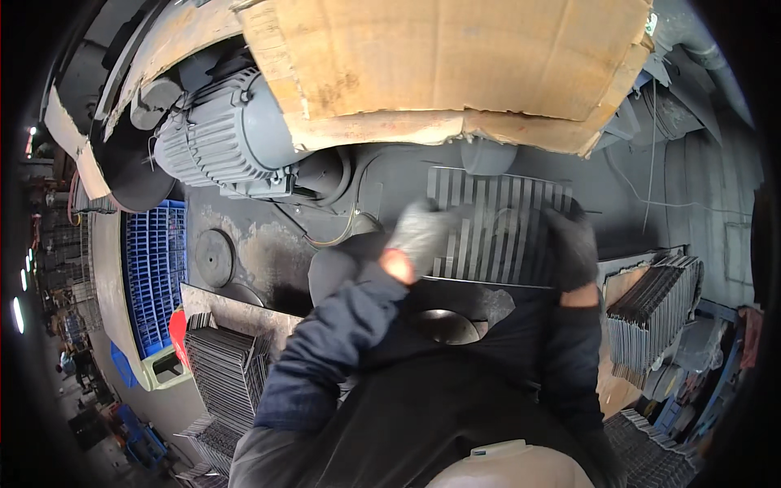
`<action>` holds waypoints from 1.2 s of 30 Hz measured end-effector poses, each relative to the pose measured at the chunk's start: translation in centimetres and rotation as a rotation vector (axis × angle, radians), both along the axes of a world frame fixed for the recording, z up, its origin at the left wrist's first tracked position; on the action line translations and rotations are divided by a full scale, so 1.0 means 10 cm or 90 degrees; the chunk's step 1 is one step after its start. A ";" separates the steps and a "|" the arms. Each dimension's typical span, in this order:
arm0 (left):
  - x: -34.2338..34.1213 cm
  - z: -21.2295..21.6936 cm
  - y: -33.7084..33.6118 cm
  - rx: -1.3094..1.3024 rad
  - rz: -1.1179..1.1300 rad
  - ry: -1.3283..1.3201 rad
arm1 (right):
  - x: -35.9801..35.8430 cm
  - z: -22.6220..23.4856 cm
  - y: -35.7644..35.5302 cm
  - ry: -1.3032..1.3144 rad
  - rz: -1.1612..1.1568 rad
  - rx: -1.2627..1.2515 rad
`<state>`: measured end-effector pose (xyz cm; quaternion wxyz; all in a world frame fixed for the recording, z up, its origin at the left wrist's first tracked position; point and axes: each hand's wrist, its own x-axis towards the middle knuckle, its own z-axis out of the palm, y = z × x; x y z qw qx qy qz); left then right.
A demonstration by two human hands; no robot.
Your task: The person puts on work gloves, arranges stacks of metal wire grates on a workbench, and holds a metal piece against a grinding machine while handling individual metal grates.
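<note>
Left hand point(421, 234), in a grey work glove: fingers curled together over the left edge of a slotted sheet-metal plate point(496, 224); image is motion-blurred, so whether thumb and fingers actually pinch the edge cannot be told. Right hand point(576, 244), dark glove: fingers folded down on the plate's right edge, apparently gripping it. Plate sits between both hands, held roughly level above the dark machine bed point(260, 252), below the cardboard sheet point(455, 57) overhead. Judgement: thin stamped steel, stiff along the slats but likely to flex across its width; light enough for two hands, edges probably sharp, surface possibly oily, hence gloves. Best hold looks to be opposite side edges, as here, keeping fingers out of the slots. Outward: grey finned electric motor point(224, 134) upper left; stack of like plates point(655, 305) at right, another stack point(224, 370) lower left; blue gridded crate point(154, 272) far left.
</note>
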<state>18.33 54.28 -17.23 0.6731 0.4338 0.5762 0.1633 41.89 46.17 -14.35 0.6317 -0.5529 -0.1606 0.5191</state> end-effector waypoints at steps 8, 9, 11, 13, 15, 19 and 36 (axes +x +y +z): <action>-0.64 -0.20 0.22 -0.249 0.047 -0.338 | 0.06 -0.30 0.15 -0.258 0.242 -0.050; -0.44 -0.18 0.16 -0.224 0.003 -0.401 | 0.19 -0.04 0.04 -0.168 0.179 -0.062; 0.03 -0.11 0.12 -0.226 -0.067 -0.539 | 0.49 0.33 -0.20 -0.031 0.046 -0.103; 0.09 0.15 0.13 -0.195 -0.095 -0.403 | 0.46 0.37 -0.15 -0.080 0.042 -0.116; -0.24 -0.13 0.21 -0.257 0.028 -0.373 | 0.24 0.21 -0.01 -0.158 0.160 -0.069; -1.23 0.10 0.36 -0.257 0.148 -0.248 | -0.31 -0.20 0.33 -0.202 0.354 -0.029; 0.59 0.27 -1.02 0.150 -0.221 -0.172 | 1.26 1.77 -3.04 -0.676 -0.485 0.131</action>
